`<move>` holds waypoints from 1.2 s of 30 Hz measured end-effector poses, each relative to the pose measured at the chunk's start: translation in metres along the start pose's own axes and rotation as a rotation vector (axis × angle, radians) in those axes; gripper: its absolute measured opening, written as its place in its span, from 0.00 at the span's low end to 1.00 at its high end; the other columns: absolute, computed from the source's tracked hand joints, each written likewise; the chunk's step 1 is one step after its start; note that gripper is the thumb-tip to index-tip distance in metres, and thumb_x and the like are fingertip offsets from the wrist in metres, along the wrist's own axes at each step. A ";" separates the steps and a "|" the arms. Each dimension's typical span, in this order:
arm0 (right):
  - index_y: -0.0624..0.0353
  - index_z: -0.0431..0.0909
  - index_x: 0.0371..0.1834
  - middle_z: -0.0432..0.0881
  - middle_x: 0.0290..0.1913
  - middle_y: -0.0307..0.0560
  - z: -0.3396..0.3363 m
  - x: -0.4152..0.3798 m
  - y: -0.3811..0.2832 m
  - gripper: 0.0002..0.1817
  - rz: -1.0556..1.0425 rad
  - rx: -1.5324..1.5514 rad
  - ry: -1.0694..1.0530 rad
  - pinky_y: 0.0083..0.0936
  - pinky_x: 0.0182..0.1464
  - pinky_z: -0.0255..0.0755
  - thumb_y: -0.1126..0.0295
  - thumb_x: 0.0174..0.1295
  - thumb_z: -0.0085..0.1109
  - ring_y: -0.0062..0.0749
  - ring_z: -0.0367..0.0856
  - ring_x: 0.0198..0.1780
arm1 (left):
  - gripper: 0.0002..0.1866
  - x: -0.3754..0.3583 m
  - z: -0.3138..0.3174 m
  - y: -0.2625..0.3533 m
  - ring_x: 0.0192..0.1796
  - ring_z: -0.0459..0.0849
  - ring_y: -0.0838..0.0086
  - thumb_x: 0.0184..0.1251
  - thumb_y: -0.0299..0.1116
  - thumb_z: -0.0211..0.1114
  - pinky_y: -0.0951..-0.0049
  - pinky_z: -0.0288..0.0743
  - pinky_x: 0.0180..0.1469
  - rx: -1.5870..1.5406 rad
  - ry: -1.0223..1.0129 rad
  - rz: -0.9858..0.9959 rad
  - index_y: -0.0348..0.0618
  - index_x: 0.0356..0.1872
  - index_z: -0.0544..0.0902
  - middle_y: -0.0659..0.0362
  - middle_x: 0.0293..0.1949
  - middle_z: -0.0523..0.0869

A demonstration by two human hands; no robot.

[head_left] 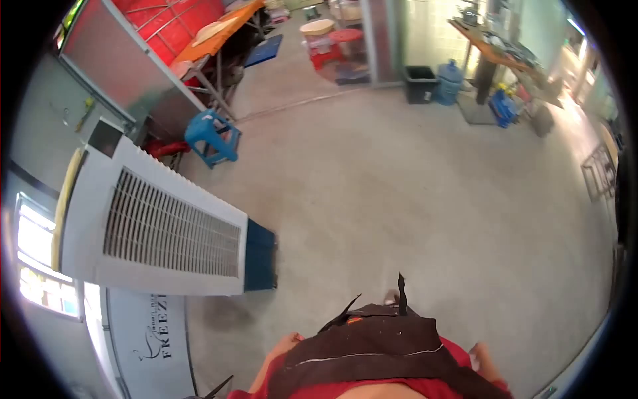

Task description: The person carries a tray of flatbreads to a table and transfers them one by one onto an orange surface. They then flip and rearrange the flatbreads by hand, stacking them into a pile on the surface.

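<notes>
At the left edge of the floor (372,186), a white air cooler (173,223) with a blue base; near the far left corner, a blue stool (207,130). Low in view, the left hand (290,342), just beside the apron (362,349), too small to tell whether open, closed or holding cloth. Next, the dark brown apron, over red clothing at the body, two loose straps upward. Along the floor's far edge, a black bin (420,90) just beside a blue water bottle (449,83). Lower right, the right hand (481,356), close to the red clothing, finger spread and any grip impossible to tell.

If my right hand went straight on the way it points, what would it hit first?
Nothing nearby, it seems: your right hand appears to point forward over open grey floor, though its height is unclear.
</notes>
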State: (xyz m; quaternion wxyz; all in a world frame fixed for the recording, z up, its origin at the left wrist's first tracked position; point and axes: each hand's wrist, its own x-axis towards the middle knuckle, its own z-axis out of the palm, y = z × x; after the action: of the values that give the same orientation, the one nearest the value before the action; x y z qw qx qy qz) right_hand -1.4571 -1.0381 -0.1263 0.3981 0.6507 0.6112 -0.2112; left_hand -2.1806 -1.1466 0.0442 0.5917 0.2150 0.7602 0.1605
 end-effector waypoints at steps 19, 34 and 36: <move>0.59 0.75 0.29 0.77 0.34 0.57 -0.672 0.313 -0.397 0.18 -0.444 -0.076 -0.074 0.41 0.41 0.68 0.55 0.42 0.55 0.51 0.74 0.39 | 0.05 0.342 -0.330 0.392 0.27 0.76 0.79 0.50 0.25 0.60 0.81 0.70 0.28 -0.693 0.447 0.102 0.39 0.28 0.73 0.59 0.25 0.78; 0.64 0.70 0.32 0.75 0.31 0.60 -1.417 0.540 -0.985 0.08 -1.103 0.567 0.814 0.33 0.34 0.67 0.70 0.55 0.46 0.49 0.75 0.34 | 0.14 0.580 -0.561 0.608 0.25 0.79 0.71 0.50 0.42 0.56 0.70 0.72 0.28 -0.166 0.389 -0.372 0.41 0.25 0.80 0.56 0.21 0.81; 0.61 0.70 0.37 0.74 0.31 0.59 -1.514 0.522 -1.052 0.11 -1.191 0.694 0.656 0.38 0.35 0.67 0.67 0.54 0.46 0.53 0.74 0.35 | 0.12 0.624 -0.596 0.647 0.24 0.78 0.72 0.50 0.40 0.56 0.71 0.72 0.27 -0.164 0.391 -0.361 0.41 0.25 0.79 0.57 0.20 0.80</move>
State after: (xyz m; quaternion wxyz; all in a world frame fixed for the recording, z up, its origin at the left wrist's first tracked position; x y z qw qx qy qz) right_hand -2.7056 0.3970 0.1014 -0.2123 0.3282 0.8446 -0.3660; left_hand -2.7982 -0.2639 -0.0033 0.4683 -0.0074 0.8704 0.1519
